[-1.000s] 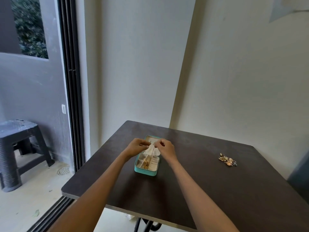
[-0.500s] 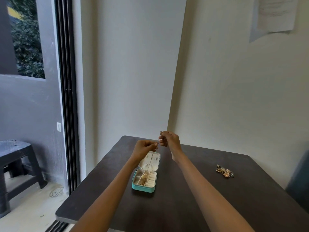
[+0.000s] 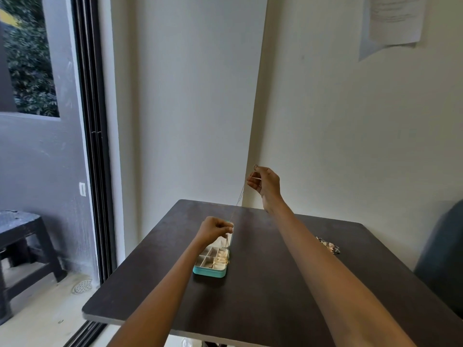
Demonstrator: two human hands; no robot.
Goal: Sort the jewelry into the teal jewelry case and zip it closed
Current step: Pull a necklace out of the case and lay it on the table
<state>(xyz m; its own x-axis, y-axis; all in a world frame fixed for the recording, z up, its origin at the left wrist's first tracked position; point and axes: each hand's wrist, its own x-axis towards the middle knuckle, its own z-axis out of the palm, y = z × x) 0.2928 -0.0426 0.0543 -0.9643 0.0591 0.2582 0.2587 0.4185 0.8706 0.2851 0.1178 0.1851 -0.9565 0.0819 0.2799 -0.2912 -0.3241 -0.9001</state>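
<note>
The teal jewelry case (image 3: 210, 271) lies open on the dark table (image 3: 263, 296), its cream compartments holding several gold pieces. A thin chain necklace (image 3: 239, 199) is stretched taut between my two hands. My right hand (image 3: 264, 182) is raised high above the table's far edge and pinches the upper end, with a small ring showing above the fingers. My left hand (image 3: 215, 229) hovers just over the case's open lid and pinches the lower end of the chain.
A small pile of loose jewelry (image 3: 328, 245) lies on the table to the right. A dark stool (image 3: 22, 236) stands outside the sliding door on the left. A dark chair (image 3: 443, 259) sits at the right edge. Walls close off the far side.
My right hand has risen up and to the right, drawing the chain out of the case and pulling it long and taut. My left hand stayed near the lid. The camera tilted upward.
</note>
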